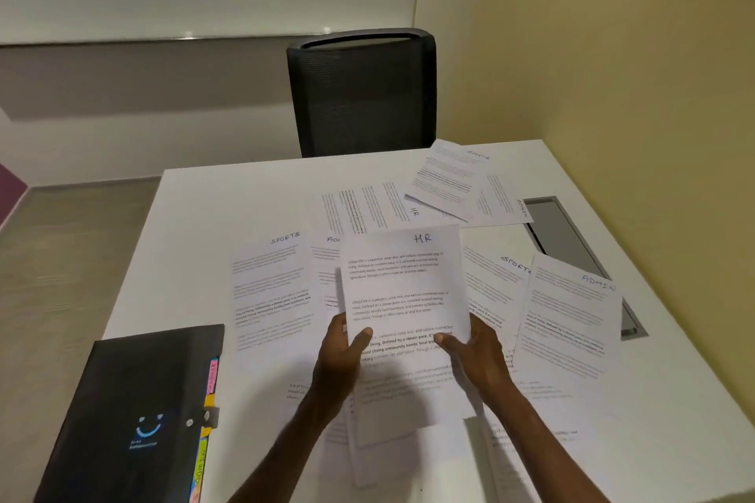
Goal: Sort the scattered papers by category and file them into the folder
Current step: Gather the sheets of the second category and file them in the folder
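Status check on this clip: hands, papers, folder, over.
Both hands, left hand and right hand, grip HR sheet. Folder closed, left. Other papers scattered. Nothing blocking.

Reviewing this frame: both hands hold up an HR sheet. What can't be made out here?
- Head view: the sheet under the held white HR-labelled sheet shows only "AD"; the rest of its label is covered.
- The black plastic folder is cut off by the bottom edge; its coloured tab lettering is too small to read.
- Body print on the far sheets is blurred.
- Papers beneath the left hand and right hand are partly hidden.
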A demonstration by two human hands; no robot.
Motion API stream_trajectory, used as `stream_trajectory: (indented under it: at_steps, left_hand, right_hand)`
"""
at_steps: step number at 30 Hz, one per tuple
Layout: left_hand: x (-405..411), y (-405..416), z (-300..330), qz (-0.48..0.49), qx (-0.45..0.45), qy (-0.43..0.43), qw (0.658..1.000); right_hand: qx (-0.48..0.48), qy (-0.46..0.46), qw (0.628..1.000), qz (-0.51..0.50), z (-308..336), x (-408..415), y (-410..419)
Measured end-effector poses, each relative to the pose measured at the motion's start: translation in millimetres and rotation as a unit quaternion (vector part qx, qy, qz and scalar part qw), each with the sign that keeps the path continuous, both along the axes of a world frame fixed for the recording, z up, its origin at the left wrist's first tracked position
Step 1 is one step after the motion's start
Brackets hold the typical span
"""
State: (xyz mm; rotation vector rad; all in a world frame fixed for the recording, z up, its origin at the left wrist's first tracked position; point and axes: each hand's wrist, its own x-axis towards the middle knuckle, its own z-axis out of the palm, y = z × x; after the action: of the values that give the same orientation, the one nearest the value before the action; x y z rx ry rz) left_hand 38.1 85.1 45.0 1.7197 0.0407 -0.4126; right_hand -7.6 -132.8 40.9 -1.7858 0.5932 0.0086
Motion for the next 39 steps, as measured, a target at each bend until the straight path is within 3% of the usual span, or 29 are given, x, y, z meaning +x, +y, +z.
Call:
stream_trajectory:
  at_steps: [4, 7, 10, 14, 18, 23, 28, 32, 39]
  left_hand:
    - [15.6, 8.1, -0.3, -0.021, -0.059, 0.039, 0.997]
    - [27.7, 10.3, -10.3, -0.007, -0.039, 0.034, 0.999]
    - [39.4, 14.2, -22.7, 0.032, -0.018, 0.054, 0.998]
    - [64.4, 38.9, -45.1, 0.116, 0.001, 0.096, 0.989]
    - [88.9, 68.2, -60.2, 0.199, -0.012, 0.114, 0.973]
    - [114.8, 94.7, -78.9, 0.247, -0.002, 0.102, 0.964]
    - [136.7, 89.6, -65.7, 0.251, -0.043, 0.130, 0.958]
    - [150.9, 83.7, -61.7, 0.242, -0.022, 0.122, 0.962]
    - [149.5, 87.7, -78.5, 0.217, 0.019, 0.121, 0.968]
  right_hand:
    - [0.008, 0.034, 0.999, 0.042, -1.1, 18.7, -0.5]
    - [0.032, 0.052, 0.996, 0.063, -10.8, 40.1, 0.6]
    - [-0.003, 0.084, 0.993, 0.087, -20.9, 68.9, 1.5]
    - [0.004, 0.111, 0.994, 0.022, -28.7, 126.1, -6.9]
    - [-0.132, 0.118, 0.984, -0.036, -51.1, 195.9, -30.6]
    - [-0.208, 0.144, 0.967, -0.041, -79.2, 267.5, -47.6]
    - [-0.277, 0.181, 0.943, -0.040, -102.4, 313.4, -51.6]
    - [-0.330, 0.201, 0.921, -0.050, -108.1, 324.8, -46.0]
    - [-0.297, 0.235, 0.925, -0.042, -115.8, 329.7, -44.8]
